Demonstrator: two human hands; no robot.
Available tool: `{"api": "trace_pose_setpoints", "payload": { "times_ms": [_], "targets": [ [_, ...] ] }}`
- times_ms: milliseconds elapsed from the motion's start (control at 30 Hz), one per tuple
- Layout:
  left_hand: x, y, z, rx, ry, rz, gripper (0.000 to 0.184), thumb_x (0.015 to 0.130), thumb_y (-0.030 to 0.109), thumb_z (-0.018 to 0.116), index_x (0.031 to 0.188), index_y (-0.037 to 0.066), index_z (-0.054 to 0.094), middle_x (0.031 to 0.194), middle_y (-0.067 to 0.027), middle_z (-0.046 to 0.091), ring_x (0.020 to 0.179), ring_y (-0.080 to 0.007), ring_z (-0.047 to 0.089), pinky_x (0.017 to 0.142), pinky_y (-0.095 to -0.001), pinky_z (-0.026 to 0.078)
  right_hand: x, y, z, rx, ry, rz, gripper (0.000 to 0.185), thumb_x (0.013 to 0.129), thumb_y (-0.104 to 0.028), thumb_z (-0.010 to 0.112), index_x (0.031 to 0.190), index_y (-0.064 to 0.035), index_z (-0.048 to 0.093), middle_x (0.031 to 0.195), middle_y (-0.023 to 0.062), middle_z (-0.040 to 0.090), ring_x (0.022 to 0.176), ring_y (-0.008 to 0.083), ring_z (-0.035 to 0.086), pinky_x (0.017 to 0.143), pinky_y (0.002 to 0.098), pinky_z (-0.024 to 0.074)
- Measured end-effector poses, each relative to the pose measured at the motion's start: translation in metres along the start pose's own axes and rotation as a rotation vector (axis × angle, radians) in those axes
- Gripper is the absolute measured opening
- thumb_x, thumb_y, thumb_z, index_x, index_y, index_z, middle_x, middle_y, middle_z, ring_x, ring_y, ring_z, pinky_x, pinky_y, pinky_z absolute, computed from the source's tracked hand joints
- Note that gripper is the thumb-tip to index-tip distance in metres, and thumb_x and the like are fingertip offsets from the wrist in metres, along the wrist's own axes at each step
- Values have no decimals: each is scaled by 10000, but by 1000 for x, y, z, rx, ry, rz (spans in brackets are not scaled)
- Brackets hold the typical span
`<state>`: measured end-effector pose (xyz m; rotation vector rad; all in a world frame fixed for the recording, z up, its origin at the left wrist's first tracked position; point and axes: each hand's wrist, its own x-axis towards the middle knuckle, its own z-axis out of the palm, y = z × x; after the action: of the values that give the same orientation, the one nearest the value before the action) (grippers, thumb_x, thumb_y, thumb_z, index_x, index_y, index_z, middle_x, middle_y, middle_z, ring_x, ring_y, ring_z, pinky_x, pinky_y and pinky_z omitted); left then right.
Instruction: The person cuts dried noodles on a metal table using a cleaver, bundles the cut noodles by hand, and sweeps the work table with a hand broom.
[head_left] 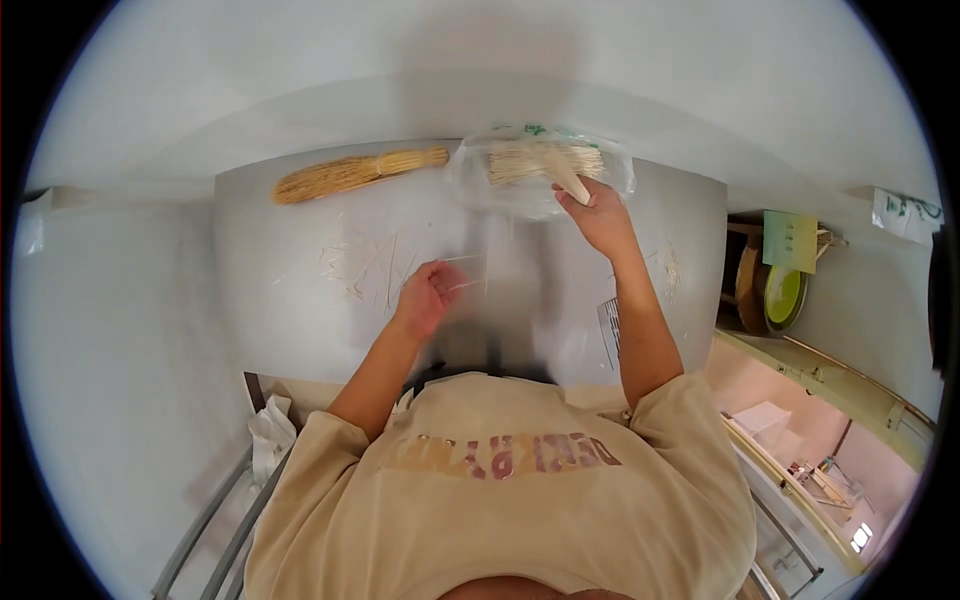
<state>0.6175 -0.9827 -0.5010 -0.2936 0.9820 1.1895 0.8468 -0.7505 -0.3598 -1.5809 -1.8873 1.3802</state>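
Observation:
My right hand is closed round the narrow end of a pale bundle of thin sticks, held over a clear plastic bag. More pale sticks lie on that bag in a pile. Lower and to the left, above the grey table, my left hand has its fingers curled, with a few thin pale sticks poking out to the right. Loose thin sticks are scattered on the table to the left of my left hand.
A straw brush tied near its right end lies at the back left of the grey table. A printed card is beside my right forearm. Small scraps lie at the right. Beyond the right edge stands a green-and-brown container.

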Motion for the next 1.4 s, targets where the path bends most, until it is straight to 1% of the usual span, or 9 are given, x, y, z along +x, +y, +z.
{"api": "trace_pose_setpoints", "payload": {
  "times_ms": [167, 333, 400, 500, 567, 833, 933, 1133, 1400],
  "targets": [
    [36, 41, 36, 384, 187, 241, 365, 945, 274, 605, 1234, 60, 540, 1259, -96, 602, 1119, -247, 600, 932, -406, 491, 44, 22, 11, -706, -245, -328, 262, 910, -206, 595, 1128, -111, 703, 1017, 105, 716, 982, 338, 642, 859, 431, 510],
    [96, 76, 79, 489, 112, 356, 709, 874, 301, 725, 1454, 107, 367, 1439, -131, 426, 1249, -235, 509, 1071, -427, 376, 61, 3, 39, -515, -273, -604, 296, 853, -123, 590, 1128, -116, 698, 1090, 100, 706, 1039, 327, 636, 900, 439, 506],
    [104, 82, 92, 604, 254, 336, 633, 888, 248, 729, 1411, 86, 412, 1313, -139, 547, 1154, -226, 584, 992, -390, 452, 63, -3, 49, -343, -270, -722, 316, 834, -100, 588, 1131, -119, 695, 1106, 99, 705, 1047, 330, 636, 906, 442, 505],
    [125, 86, 85, 465, -23, 255, 437, 912, 216, 718, 1285, 76, 538, 1089, -94, 661, 962, -187, 655, 843, -316, 511, 80, 13, 54, -365, -315, -712, 360, 819, -45, 563, 1146, -125, 688, 1112, 106, 706, 1059, 332, 641, 921, 443, 505],
    [118, 87, 94, 384, 115, 323, 183, 934, 201, 695, 1075, 101, 633, 873, -25, 685, 771, -120, 641, 665, -253, 481, 98, 34, 52, -550, -284, -635, 368, 816, -31, 557, 1149, -124, 681, 1095, 130, 706, 1050, 335, 647, 924, 442, 507],
    [95, 100, 115, 471, 20, 403, 114, 934, 223, 690, 966, 130, 632, 814, 20, 656, 749, -69, 568, 679, -249, 398, 127, 88, 50, -899, -72, -541, 416, 879, -172, 659, 1286, -107, 604, 1238, 140, 653, 1153, 347, 606, 986, 447, 483],
    [80, 101, 124, 493, -15, 429, 172, 935, 237, 689, 1041, 121, 621, 837, 19, 655, 792, -74, 571, 722, -261, 407, 102, 76, 36, -668, 49, -591, 412, 871, -246, 713, 1244, -83, 649, 1233, 142, 658, 1156, 343, 606, 954, 420, 508],
    [69, 91, 113, 583, -33, 447, 315, 935, 238, 686, 1193, 88, 584, 998, -9, 665, 941, -109, 600, 838, -295, 450, -23, 89, 7, 199, 443, -101, 168, 954, -124, 649, 1066, -11, 704, 907, 65, 702, 829, 123, 642, 748, 245, 497],
    [35, 41, 36, 775, 147, 556, 495, 934, 234, 686, 1355, 58, 493, 1322, -92, 547, 1148, -186, 552, 924, -355, 492, -146, 238, -12, 259, 643, 339, 199, 962, -151, 621, 1023, 22, 697, 766, 19, 652, 705, 69, 571, 651, 219, 447]
  ]
}}
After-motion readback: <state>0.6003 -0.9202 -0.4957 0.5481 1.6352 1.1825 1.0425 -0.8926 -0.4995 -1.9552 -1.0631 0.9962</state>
